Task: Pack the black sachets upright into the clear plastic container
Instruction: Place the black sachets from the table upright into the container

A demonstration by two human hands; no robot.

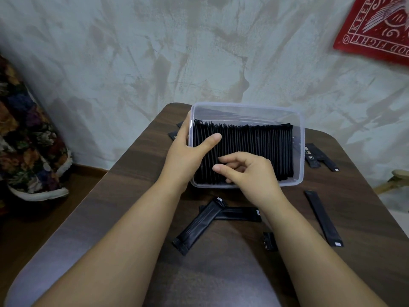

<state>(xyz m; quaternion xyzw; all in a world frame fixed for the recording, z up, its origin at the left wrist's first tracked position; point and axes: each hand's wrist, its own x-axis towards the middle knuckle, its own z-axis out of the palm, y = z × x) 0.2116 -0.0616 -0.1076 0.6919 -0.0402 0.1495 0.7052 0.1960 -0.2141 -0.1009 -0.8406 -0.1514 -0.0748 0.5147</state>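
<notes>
The clear plastic container (247, 106) stands on the far half of the table. A tight row of black sachets (256, 147) on edge fills most of it. My left hand (188, 149) grips the container's left wall, thumb inside over the sachet tops and fingers outside. My right hand (250, 173) hovers over the near left part of the row, fingers curled, thumb and index pinching at a sachet's top edge. Loose sachets lie flat on the table: two crossed ones (199, 227) near me, a single one (323, 218) to the right, and a short piece (270, 241) beside my right forearm.
More loose sachets lie to the right of the container (318, 158) and behind its left corner (174, 135). The dark wooden table (132, 196) stands against a mottled wall. A floral fabric (26, 129) is at the left and a red cloth (380, 29) hangs top right.
</notes>
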